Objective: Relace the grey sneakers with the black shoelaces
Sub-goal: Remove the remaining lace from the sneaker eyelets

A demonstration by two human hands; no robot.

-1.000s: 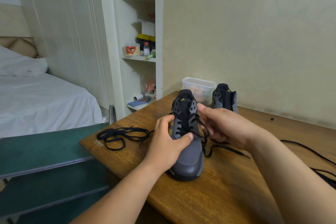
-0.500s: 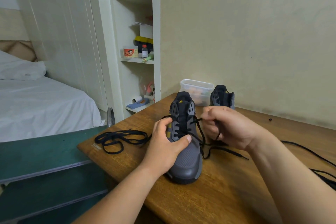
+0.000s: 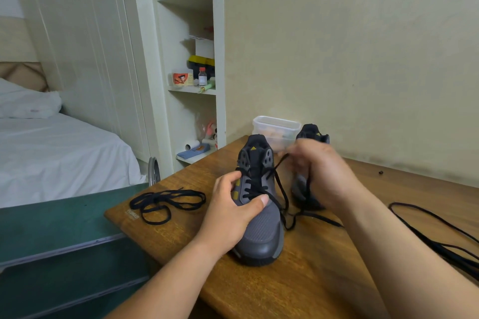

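Grey mesh sneaker (image 3: 261, 230) on the brown wooden counter (image 3: 298, 290): left hand (image 3: 228, 215) grips its upper, fingers curled round; right hand (image 3: 324, 176) pinches its black shoelace (image 3: 282, 190) between blurred fingers.

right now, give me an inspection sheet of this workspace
surface: wooden table
job's things: near sneaker partly laced with threaded lace; far sneaker further back; loose lace at left; spare lace at right
clutter: plastic container by the wall
hands: left hand grips near sneaker; right hand, blurred, pinches threaded lace
cables: nothing seen
surroundings: shelf, bed, green board at left
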